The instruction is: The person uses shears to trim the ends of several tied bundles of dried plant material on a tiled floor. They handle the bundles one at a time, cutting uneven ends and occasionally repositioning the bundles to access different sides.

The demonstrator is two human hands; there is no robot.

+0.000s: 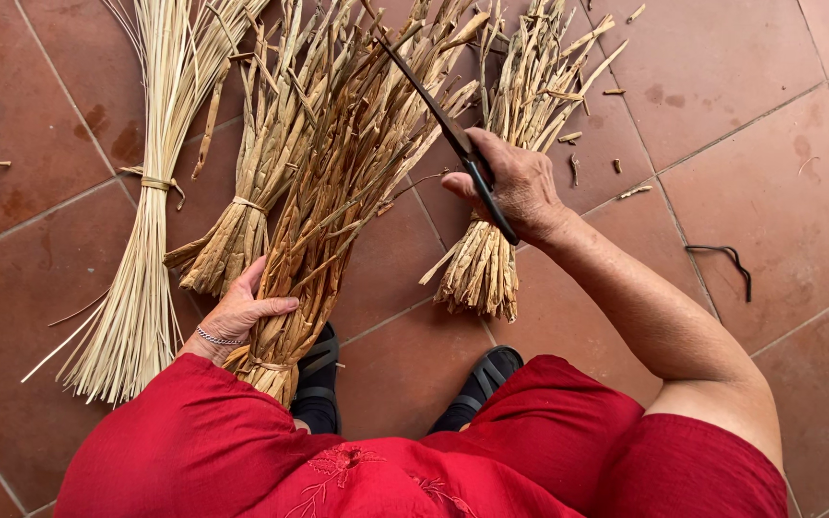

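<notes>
Head view shows three other tied straw bundles (146, 249) lying on red floor tiles (750, 125). At frame centre, the left hand (242, 312) grasps a brown dried-reed bundle (323, 206); the right hand (515, 187), upper centre-right, grips dark long-bladed scissors (448, 129) over its tips.

Four straw bundles (338, 182) lie side by side on floor (760, 173).

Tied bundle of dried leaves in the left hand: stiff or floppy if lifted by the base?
Bundle, gripped by the left hand above its tie: probably stiff low down, since it fans upward without drooping. Likely light: dry, thin strips. Loose tips may snap; fragments already litter the tiles.
</notes>
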